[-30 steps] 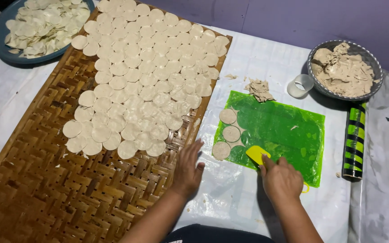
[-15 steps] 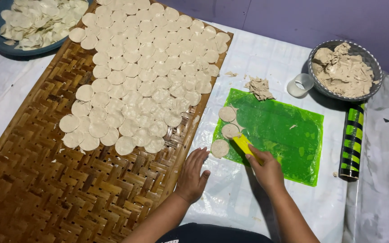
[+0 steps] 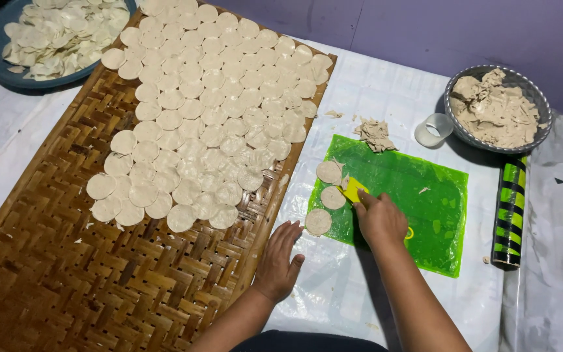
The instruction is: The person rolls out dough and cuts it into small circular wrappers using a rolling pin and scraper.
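- Head view: the right hand (image 3: 380,218) grips a small yellow scraper (image 3: 353,190) on the green mat (image 3: 425,208), its edge touching the middle of three dough discs (image 3: 332,197) at the mat's left edge.
- The left hand (image 3: 280,259) lies open and flat on the bench (image 3: 333,293), just beside the woven tray (image 3: 66,274), holding nothing.
- To lift a disc cleanly, I judge the scraper should stay low and slide under the rim, so the thin round does not tear or fold.
- The scraper points far-left, toward the discs; its long axis runs diagonally from the hand.
- The three discs line up near-to-far; the nearest (image 3: 318,221) overhangs the mat.
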